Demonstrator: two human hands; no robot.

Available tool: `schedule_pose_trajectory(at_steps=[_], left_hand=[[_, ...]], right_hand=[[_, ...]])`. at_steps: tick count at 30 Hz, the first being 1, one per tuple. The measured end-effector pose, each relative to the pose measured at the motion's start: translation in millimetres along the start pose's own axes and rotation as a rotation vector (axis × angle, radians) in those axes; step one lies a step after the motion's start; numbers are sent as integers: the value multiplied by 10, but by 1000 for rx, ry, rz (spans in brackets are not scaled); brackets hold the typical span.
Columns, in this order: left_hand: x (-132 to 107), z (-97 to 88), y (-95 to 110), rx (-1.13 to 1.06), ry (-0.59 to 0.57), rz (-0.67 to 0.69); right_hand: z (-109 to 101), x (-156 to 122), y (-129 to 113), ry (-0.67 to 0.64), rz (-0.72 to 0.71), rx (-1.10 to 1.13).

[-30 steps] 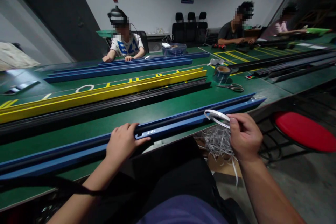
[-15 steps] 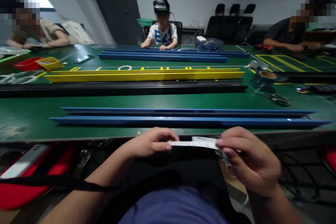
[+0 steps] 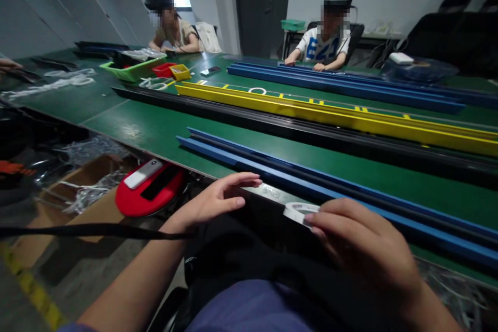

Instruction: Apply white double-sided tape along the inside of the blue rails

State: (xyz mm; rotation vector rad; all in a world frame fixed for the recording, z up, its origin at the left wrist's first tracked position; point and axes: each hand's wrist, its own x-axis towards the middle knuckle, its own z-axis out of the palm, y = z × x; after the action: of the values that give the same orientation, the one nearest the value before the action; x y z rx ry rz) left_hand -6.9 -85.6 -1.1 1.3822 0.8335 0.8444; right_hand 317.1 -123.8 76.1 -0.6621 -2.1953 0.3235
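My right hand point(image 3: 365, 241) pinches a looped piece of white tape point(image 3: 298, 210) between thumb and fingers, just in front of the table edge. Its inner layers are partly hidden by the fingertips. Apart from the tape, my left hand point(image 3: 221, 194) hovers to its left with thumb and fingers spread and nothing between them. Close beyond both hands, long blue channel strips point(image 3: 233, 161) lie slantwise along the near side of the green table point(image 3: 136, 124).
Farther back lie a long black strip point(image 3: 218, 114), yellow strips point(image 3: 272, 105) and more blue strips point(image 3: 330, 83). A green tray point(image 3: 134, 71) stands at left. Below the edge are a red stool point(image 3: 130, 199) and a cardboard box point(image 3: 93, 212). Two people sit across the table.
My left hand has let go of the white strip's end and opened. The tape stays in my right hand. The view has turned left, bringing the box and stool into sight.
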Motion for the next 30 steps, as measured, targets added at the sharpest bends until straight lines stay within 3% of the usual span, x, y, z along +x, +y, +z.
schedule_pose_trajectory(at_steps=[2,4,9,14,18,23,27,30], left_hand=[[-5,54,10,-9,-102,16],[3,91,10,-4,-131,10],[-23,-74,-149,-95,-20,-87],[-175,-401,-282,-430,214,-3],[-313,-675,-121,-575,427,-194],[-429,-1101,50,-426,575,-371],[-377,-1462,170,-261,676,-322],[-240,-1801,247,-144,720,-302]], right_hand=[[179,236,-8,-32,-57,22],[287,436,-30,-72,-108,41],[330,754,-25,-107,-102,82],[390,895,161,-48,-159,-21],[537,940,327,-92,-205,-96],[739,1029,447,-105,-218,-133],[927,1235,594,-122,-261,-260],[1086,1473,741,-231,-309,-416]])
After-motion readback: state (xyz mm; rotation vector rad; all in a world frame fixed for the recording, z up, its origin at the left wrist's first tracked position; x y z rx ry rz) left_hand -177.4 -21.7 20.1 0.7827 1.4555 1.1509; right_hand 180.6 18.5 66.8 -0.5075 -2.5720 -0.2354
